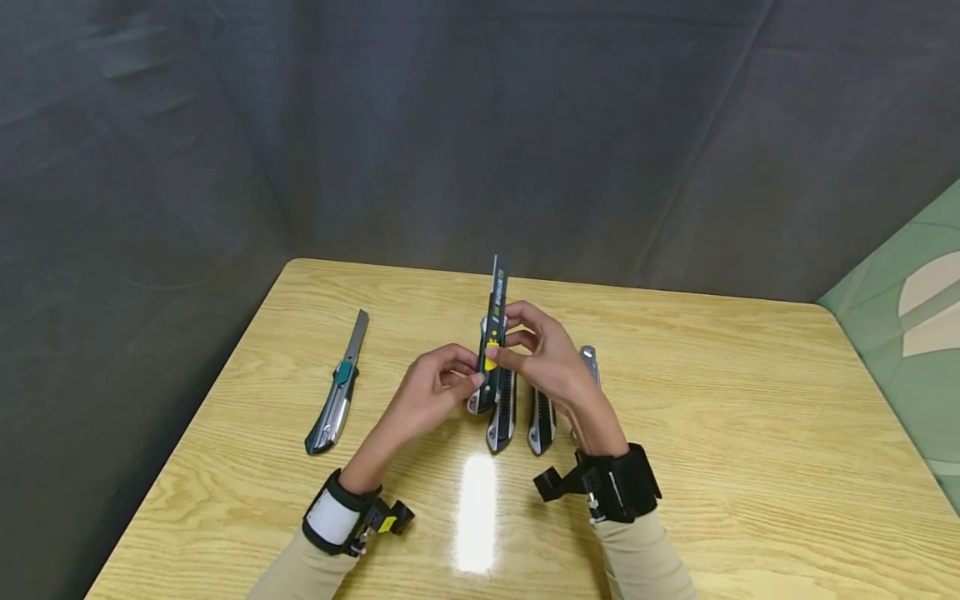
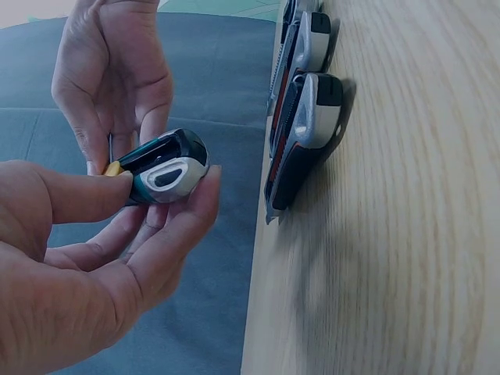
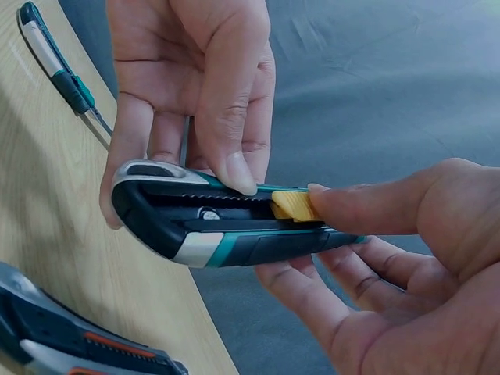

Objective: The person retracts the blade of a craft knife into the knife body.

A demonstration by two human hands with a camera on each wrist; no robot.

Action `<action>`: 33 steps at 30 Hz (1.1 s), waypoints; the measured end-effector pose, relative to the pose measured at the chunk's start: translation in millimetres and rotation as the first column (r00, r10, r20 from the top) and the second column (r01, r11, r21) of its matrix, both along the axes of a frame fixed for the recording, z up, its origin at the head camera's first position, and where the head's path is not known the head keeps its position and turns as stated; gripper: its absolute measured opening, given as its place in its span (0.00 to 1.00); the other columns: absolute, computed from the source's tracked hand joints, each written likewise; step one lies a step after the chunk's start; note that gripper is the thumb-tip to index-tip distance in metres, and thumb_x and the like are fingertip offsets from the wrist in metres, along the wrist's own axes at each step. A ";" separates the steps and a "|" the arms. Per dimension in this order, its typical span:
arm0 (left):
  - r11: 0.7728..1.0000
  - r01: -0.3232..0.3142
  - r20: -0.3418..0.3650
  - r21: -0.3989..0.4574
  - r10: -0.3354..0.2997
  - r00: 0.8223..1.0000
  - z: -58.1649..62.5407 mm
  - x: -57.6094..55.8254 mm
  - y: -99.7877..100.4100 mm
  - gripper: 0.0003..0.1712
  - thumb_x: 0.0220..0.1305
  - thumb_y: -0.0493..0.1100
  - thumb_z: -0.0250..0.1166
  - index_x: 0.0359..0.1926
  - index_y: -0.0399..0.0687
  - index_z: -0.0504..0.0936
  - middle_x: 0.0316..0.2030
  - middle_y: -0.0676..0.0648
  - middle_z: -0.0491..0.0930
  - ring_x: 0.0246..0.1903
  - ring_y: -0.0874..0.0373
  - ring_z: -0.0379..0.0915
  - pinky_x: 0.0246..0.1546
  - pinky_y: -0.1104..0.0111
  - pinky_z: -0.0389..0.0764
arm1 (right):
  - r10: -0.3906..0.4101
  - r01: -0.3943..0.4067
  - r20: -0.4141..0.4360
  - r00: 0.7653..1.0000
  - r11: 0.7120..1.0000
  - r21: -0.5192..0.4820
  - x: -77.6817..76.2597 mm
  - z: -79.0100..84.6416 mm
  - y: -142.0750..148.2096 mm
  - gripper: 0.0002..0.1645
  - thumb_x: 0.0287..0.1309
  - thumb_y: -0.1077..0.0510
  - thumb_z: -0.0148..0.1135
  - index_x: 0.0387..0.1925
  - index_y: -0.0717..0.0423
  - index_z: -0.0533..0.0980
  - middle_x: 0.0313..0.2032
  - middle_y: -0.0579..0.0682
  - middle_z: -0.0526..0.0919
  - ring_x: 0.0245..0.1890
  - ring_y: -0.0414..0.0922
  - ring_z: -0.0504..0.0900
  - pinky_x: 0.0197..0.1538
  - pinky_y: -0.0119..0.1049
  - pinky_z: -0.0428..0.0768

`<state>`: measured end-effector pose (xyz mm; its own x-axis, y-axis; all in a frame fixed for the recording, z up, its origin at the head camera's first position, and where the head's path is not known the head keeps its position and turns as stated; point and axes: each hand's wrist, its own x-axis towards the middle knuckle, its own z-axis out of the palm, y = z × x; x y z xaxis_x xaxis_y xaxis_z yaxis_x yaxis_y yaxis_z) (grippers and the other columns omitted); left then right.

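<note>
Above the wooden surface point(image 1: 675, 433), both hands grip a teal-and-black utility knife point(image 1: 491, 350): left hand point(image 1: 431, 392) fingers curled round its butt, right hand point(image 1: 551, 354) thumb on the yellow slider point(image 3: 293, 205).

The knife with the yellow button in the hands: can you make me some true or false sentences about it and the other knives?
1. Both hands hold the utility knife above the table. True.
2. The right hand's thumb sits at the yellow slider. True.
3. The knife in the hands is red. False: it is black and teal with a yellow slider.
4. A teal and silver knife lies alone on the table, to the left of the hands. True.
5. The left hand lies flat on the table. False: it holds the lower end of the utility knife.
</note>
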<state>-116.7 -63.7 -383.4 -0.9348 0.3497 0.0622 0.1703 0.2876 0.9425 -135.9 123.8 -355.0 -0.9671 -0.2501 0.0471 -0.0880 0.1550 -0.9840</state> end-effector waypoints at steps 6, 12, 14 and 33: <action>0.999 -0.035 -0.008 0.003 0.035 0.999 9.7 4.1 -9.3 0.08 0.62 0.37 0.62 0.43 0.43 0.79 0.37 0.41 0.81 0.33 0.52 0.79 0.32 0.60 0.81 | 0.038 -0.038 -0.022 0.999 0.999 -0.015 -3.5 -1.7 -10.4 0.27 0.48 0.68 0.67 0.51 0.54 0.71 0.47 0.57 0.74 0.45 0.50 0.79 0.40 0.38 0.79; 1.000 -0.001 0.016 0.023 0.000 1.000 35.5 16.0 -5.7 0.11 0.62 0.33 0.59 0.45 0.31 0.76 0.38 0.31 0.79 0.35 0.43 0.78 0.34 0.50 0.82 | 0.024 -0.024 -0.021 1.000 1.000 -0.013 -2.3 -3.7 -8.4 0.27 0.48 0.69 0.67 0.51 0.53 0.72 0.47 0.58 0.74 0.44 0.51 0.79 0.41 0.40 0.79; 1.000 -0.002 0.012 0.020 0.002 1.000 35.4 16.3 -4.8 0.11 0.62 0.33 0.59 0.45 0.31 0.76 0.38 0.31 0.79 0.35 0.43 0.78 0.34 0.51 0.82 | 0.023 -0.023 -0.021 1.000 1.000 -0.009 -1.4 -3.7 -7.9 0.27 0.49 0.69 0.67 0.51 0.52 0.72 0.47 0.57 0.75 0.44 0.50 0.79 0.41 0.40 0.79; 0.997 -0.014 -0.032 0.076 0.016 0.999 -4.7 -1.8 5.6 0.08 0.63 0.38 0.61 0.43 0.45 0.79 0.37 0.43 0.82 0.36 0.54 0.78 0.33 0.50 0.83 | -0.049 0.048 0.091 0.995 0.999 0.012 3.2 -1.3 5.6 0.19 0.57 0.55 0.64 0.51 0.51 0.75 0.46 0.60 0.77 0.38 0.50 0.83 0.44 0.56 0.83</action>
